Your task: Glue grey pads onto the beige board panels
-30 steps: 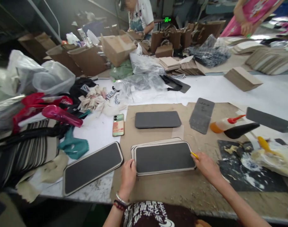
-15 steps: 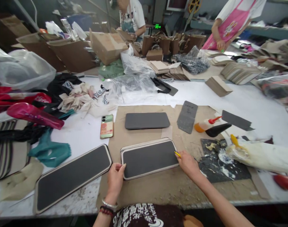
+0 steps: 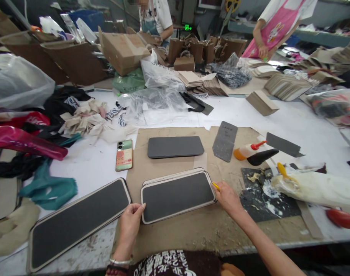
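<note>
A dark grey rounded panel with a beige border (image 3: 177, 197) lies on top of a small stack of similar panels in front of me. At its left edge, my left hand (image 3: 130, 222) is closed, thumb and fingers pinching the rim. My right hand (image 3: 228, 197) is closed around a thin yellow tool (image 3: 216, 186), its tip at the panel's right edge; most of the tool is hidden in the fingers. To the left, a second stack of bordered panels (image 3: 79, 226) lies at a slant. Plain grey panels (image 3: 175, 147) sit beyond the worked one.
Brown cardboard (image 3: 163, 237) covers the work area. A phone (image 3: 124, 155) lies at left. On the right are a red-tipped bottle (image 3: 248, 150), a glue-smeared dark board (image 3: 267, 207) and a white bag (image 3: 315, 188). Fabric scraps (image 3: 50, 184) crowd the left; two co-workers stand behind.
The view has shifted slightly, so most things appear a little further left. Both hands stay at the bordered panel's edges, with the yellow tool still in my right hand.
</note>
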Demonstrator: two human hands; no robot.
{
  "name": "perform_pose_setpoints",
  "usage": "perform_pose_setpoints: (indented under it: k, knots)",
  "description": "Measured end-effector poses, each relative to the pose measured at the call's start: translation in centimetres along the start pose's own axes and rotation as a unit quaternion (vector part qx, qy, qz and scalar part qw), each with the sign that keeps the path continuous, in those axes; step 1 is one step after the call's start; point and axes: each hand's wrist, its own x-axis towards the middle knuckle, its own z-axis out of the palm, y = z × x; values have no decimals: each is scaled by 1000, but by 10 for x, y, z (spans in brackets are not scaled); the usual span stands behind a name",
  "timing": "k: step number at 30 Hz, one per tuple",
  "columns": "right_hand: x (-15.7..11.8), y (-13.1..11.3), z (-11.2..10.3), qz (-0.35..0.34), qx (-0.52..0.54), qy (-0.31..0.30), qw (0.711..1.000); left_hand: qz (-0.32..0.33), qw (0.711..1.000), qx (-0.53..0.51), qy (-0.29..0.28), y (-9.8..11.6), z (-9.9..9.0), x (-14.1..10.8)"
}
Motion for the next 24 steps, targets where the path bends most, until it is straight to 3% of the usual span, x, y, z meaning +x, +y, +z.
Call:
perform_pose_setpoints:
  k: [8, 12, 19, 24]
  knots:
    - [17, -4, 9, -21, 29, -7, 999, -51, 996, -66, -13, -13, -10, 10]
    - [22, -7, 11, -13, 85, -18, 996, -22, 997, -61, -51, -15, -7, 7]
    - [33, -1, 16, 20, 163, -41, 986, -20, 997, -67, -33, -12, -7, 5]
    - [28, -5, 10, 44, 206, -36, 977, -29, 996, -69, -50, -8, -9, 2]
